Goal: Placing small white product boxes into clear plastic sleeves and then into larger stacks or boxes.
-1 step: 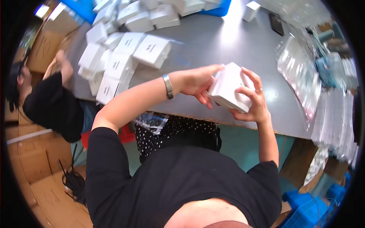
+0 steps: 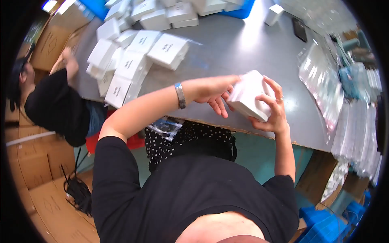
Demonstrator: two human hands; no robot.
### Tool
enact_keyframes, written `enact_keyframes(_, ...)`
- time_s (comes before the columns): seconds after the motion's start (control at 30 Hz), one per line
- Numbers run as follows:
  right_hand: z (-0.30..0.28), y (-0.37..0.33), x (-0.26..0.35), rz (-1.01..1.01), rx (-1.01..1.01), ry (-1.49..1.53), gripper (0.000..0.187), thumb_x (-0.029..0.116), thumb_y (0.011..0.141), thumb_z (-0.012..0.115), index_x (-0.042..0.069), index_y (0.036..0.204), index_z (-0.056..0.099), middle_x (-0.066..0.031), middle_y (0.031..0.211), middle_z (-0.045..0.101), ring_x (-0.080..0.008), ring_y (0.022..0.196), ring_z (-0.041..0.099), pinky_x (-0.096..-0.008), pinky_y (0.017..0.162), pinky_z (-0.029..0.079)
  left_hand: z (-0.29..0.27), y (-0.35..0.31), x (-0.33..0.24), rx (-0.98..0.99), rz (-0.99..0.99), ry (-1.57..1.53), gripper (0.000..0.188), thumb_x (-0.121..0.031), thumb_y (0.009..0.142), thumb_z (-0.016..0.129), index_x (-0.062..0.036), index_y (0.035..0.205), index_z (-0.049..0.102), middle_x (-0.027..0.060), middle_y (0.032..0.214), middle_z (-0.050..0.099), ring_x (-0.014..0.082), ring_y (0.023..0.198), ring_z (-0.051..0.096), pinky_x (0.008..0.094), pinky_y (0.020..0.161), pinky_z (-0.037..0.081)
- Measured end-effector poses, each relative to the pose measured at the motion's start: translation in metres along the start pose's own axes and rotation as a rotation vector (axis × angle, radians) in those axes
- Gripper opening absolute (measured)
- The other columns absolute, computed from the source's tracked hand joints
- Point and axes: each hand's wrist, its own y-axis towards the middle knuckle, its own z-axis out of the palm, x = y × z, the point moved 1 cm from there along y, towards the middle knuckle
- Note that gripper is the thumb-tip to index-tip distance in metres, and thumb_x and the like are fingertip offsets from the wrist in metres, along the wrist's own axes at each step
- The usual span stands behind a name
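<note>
One box in hand, handling apparently incomplete

The white box [image 2: 249, 97] is over the near part of the counter [image 2: 227, 48], gripped by the right hand [image 2: 276, 113]. The left hand [image 2: 212, 91] is spread beside the box's left side; blur prevents confirming contact. Other boxes [image 2: 129, 64] lie grouped at left on the counter; whether these are finished or waiting cannot be determined.

Pretty bright, harsh white glare [image 2: 252, 34] on the smooth grey tabletop [image 2: 225, 44] beyond the bare right hand [image 2: 274, 108]. Bare left hand [image 2: 214, 90] is kinda blurry, fisheye edges bend.
</note>
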Motion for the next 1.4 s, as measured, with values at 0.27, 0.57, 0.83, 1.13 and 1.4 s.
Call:
enact_keyframes(0.27,0.033,-0.024,0.019,0.25,-0.086,-0.259,0.065,0.021,0.057,0.08,0.013,0.12,0.064,-0.0222,0.147,0.039,-0.0405,0.136,0.037,-0.0521,0.109,0.037,0.03,-0.109,0.116,-1.449,0.5,1.499,0.063,-0.011,0.073,0.07,-0.003,0.132,0.051,0.018,0.121,0.049,0.0335,0.109,0.047,0.0393,0.096,0.04)
enact_keyframes(0.57,0.141,0.088,0.06,-0.138,0.219,0.259,0.068,0.027,0.057,0.08,0.017,0.122,0.065,-0.0238,0.143,0.043,-0.0426,0.134,0.042,-0.0513,0.109,0.038,0.003,-0.141,0.123,-1.552,0.89,0.549,0.013,0.002,0.083,0.068,-0.0012,0.095,0.07,0.0089,0.082,0.063,0.0169,0.06,0.061,0.0296,0.057,0.05)
enact_keyframes(0.83,0.22,0.118,0.08,-0.134,-0.073,-0.385,0.06,0.031,0.064,0.083,0.01,0.117,0.065,-0.0249,0.124,0.046,-0.0428,0.124,0.039,-0.052,0.101,0.039,0.018,-0.126,0.136,-1.61,0.862,0.806,0.028,-0.001,0.078,0.067,-0.0059,0.106,0.066,0.0108,0.093,0.058,0.0314,0.088,0.055,0.0402,0.081,0.046)
enact_keyframes(1.13,0.231,0.114,0.048,0.099,0.184,-0.179,0.048,0.017,0.077,0.07,-0.004,0.116,0.053,-0.0262,0.121,0.056,-0.0438,0.117,0.05,-0.0481,0.101,0.042,0.003,-0.12,0.165,-1.281,0.957,0.629,0.022,0.002,0.078,0.063,-0.0021,0.099,0.059,0.0137,0.086,0.059,0.0308,0.081,0.062,0.0399,0.074,0.051)
enact_keyframes(1.4,0.125,0.216,0.131,0.219,0.978,-0.125,0.032,0.027,0.08,0.074,0.01,0.106,0.066,-0.0127,0.105,0.069,-0.0297,0.103,0.063,-0.0416,0.093,0.046,-0.15,-0.244,0.198,-2.1,0.712,0.802,0.08,-0.022,0.068,0.086,-0.0025,0.134,0.046,0.0181,0.129,0.05,0.0331,0.121,0.049,0.0422,0.097,0.045)
